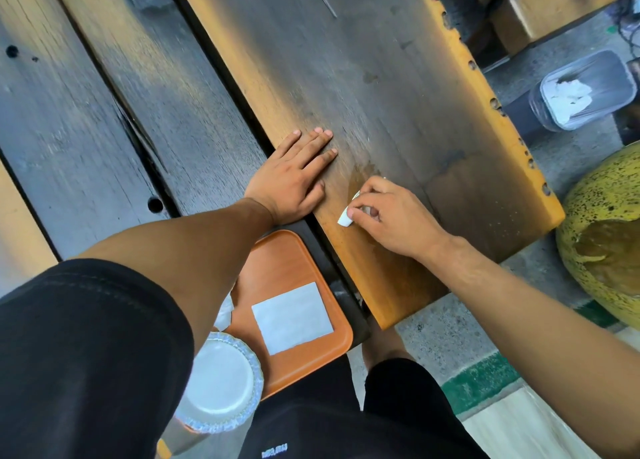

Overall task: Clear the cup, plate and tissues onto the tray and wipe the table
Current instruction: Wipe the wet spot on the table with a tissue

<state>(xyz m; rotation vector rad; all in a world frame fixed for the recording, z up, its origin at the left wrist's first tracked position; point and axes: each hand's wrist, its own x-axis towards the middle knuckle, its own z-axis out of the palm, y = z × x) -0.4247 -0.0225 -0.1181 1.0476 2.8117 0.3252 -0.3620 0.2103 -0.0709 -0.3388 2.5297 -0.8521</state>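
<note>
2 hands are on the table [398,78] as I watch. My left hand [294,173] lies flat, fingers [317,147] straight and spread, holding nothing. It presses on the wood right by the dark gap between the boards.

My right hand [388,216] has its fingers curled tight around a small white tissue [345,216]. The tissue pokes out past my thumb and touches the table. Just past my right fingertips I see a wet shiny patch [362,174], between the 2 hands.

Near my left wrist, on the side away from the fingers, sits the orange tray [301,261]. 1 flat white napkin [292,318] lies on it. The plate [220,382] is beside the napkin, and I cannot tell how much of it sits on the tray. I cannot see the cup clearly.

Far past my right fingers, off the table, stands a bin [585,91] with white paper in it.
</note>
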